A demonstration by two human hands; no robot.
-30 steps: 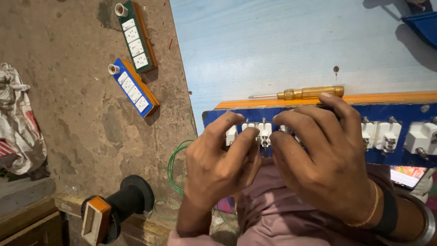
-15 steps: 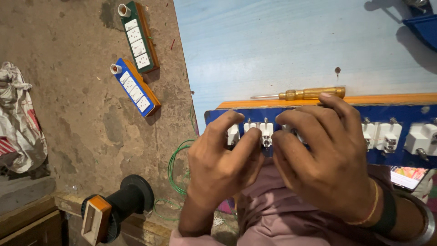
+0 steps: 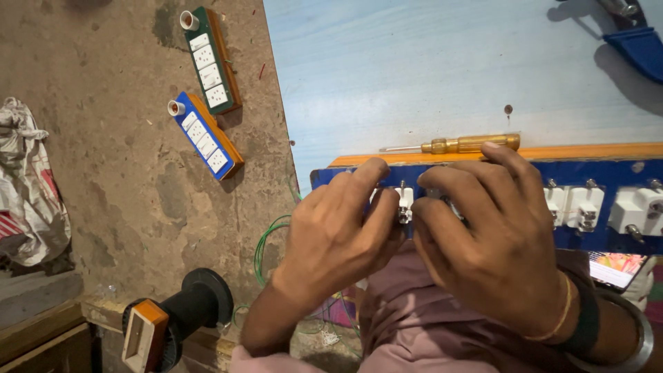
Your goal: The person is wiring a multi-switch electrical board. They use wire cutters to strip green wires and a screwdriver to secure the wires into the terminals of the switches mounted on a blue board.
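The left hand and the right hand sat close together, fingers curled over the near edge of a long blue wooden panel with white socket modules that lay across the lap; whether the fingertips actually pinched the small white module with metal screws between them could not be told, since the knuckles hid it. Behind the panel stretched a pale blue board. To the left, on the rough concrete floor, lay a green extension box and, near it, a blue extension box. A black and orange power tool stood lower down. A yellow-handled screwdriver rested just beyond the panel
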